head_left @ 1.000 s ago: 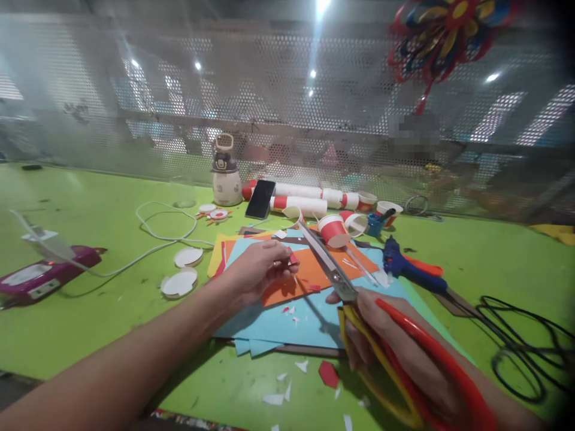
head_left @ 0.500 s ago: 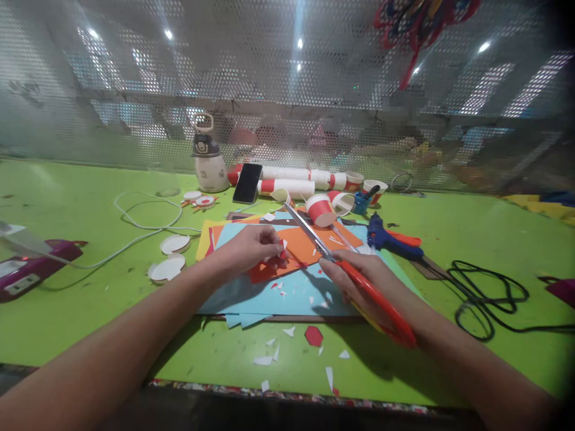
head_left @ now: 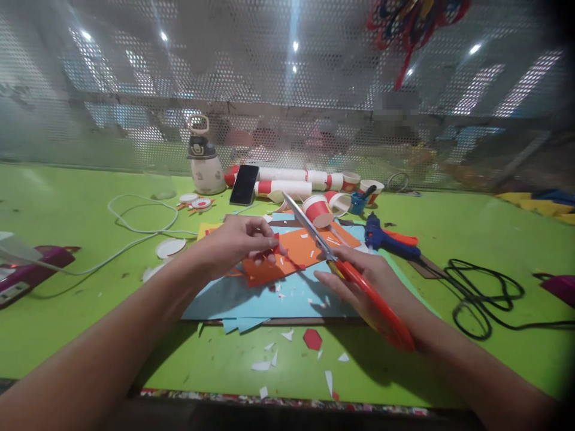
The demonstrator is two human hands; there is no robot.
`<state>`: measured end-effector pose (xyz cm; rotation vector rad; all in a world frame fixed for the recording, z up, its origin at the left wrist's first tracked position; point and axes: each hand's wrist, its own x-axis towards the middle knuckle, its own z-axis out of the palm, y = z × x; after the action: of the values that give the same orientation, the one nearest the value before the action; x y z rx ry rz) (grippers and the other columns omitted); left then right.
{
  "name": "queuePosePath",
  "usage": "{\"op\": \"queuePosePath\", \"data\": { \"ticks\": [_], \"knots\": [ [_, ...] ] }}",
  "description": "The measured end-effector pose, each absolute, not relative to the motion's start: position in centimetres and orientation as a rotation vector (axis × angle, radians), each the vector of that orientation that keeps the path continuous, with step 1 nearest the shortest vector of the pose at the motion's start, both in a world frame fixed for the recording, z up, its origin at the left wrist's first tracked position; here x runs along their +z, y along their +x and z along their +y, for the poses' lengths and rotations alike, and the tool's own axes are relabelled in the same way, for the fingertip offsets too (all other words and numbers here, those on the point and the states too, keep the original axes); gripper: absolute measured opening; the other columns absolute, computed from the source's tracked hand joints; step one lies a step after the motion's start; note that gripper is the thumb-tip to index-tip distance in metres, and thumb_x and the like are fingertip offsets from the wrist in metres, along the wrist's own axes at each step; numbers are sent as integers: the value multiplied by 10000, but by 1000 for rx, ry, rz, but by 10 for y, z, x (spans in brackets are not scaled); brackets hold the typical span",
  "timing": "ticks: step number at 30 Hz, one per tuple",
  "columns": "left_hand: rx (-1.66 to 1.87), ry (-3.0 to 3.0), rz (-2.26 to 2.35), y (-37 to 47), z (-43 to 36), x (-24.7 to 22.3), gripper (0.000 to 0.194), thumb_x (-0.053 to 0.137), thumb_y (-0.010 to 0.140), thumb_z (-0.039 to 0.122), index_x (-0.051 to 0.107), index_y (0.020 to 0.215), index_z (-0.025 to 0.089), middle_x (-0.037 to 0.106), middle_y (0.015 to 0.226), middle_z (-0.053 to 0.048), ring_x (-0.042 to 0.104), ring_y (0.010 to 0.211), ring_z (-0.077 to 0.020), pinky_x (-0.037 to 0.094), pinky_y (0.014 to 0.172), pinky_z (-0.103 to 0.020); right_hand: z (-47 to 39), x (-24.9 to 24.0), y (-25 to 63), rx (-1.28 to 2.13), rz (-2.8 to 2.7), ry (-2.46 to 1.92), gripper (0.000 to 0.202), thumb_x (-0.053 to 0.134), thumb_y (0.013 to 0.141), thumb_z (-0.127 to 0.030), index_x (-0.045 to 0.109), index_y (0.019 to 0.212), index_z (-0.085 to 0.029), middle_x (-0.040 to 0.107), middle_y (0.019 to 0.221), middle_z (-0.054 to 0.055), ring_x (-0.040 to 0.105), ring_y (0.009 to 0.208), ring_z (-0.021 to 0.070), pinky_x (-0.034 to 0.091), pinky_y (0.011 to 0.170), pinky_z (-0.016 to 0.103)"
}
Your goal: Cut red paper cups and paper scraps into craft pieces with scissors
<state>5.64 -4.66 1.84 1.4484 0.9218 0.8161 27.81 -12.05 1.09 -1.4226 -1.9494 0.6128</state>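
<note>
Two hands (head_left: 251, 239) hold scissors (head_left: 309, 227) and red paper (head_left: 276, 242); bottle (head_left: 207, 172) markings look illegible.

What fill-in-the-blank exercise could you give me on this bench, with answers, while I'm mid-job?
The left hand pinches a small piece coloured ____.
The right hand holds a pair of ____ with red and yellow handles.
The larger red piece in front of the light-blue sheets has the shape of a ____.
The body of the glue gun is ____.

Missing words: red; scissors; hexagon; blue.
</note>
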Motion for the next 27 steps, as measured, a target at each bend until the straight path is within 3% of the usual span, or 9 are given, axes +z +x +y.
{"op": "queuePosePath", "data": {
  "ticks": [4, 8, 13, 16, 27],
  "knots": [
    [717, 1291, 784, 60, -55, 19, 80, 698, 724, 155, 621, 711, 140, 653, 609, -44, 505, 460, -68, 362, 466, -185, -127, 17, 279, 618, -1869, -1389, 237, 543, 850, -291, 574, 1050, -167, 555, 747, 9, 521, 596, 162, 423, 561, 297],
    [694, 1210, 743, 64, -61, 20, 54, 707, 711, 127, 659, 736, 128, 647, 633, -44, 565, 521, -85, 387, 482, -177, -129, 21, 280, 785, -1792, -1334, 282, 542, 872, -285, 531, 1137, -189, 560, 802, 7, 565, 670, 165, 482, 638, 296],
    [702, 1141, 743, 67, -66, 22, 77, 721, 695, 111, 678, 758, 122, 683, 685, -63, 584, 533, -89, 414, 489, -176, -126, 16, 285, 1052, -1775, -1224, 162, 523, 914, -373, 569, 938, -220, 594, 777, -1, 617, 726, 175, 499, 690, 300],
    [720, 1162, 703, 68, -68, 22, 73, 719, 709, 136, 665, 757, 129, 685, 631, -62, 579, 494, -98, 426, 485, -192, -125, 14, 287, 1128, -1767, -1175, 264, 485, 930, -443, 566, 799, -229, 593, 771, 4, 604, 740, 174, 503, 697, 301],
    [817, 1127, 718, 70, -67, 21, 83, 678, 756, 147, 603, 725, 133, 716, 699, -87, 654, 577, -133, 491, 548, -207, -126, 12, 288, 1112, -1780, -1217, 308, 491, 931, -450, 599, 747, -228, 605, 749, 8, 588, 736, 181, 475, 701, 310]
  ]
}}
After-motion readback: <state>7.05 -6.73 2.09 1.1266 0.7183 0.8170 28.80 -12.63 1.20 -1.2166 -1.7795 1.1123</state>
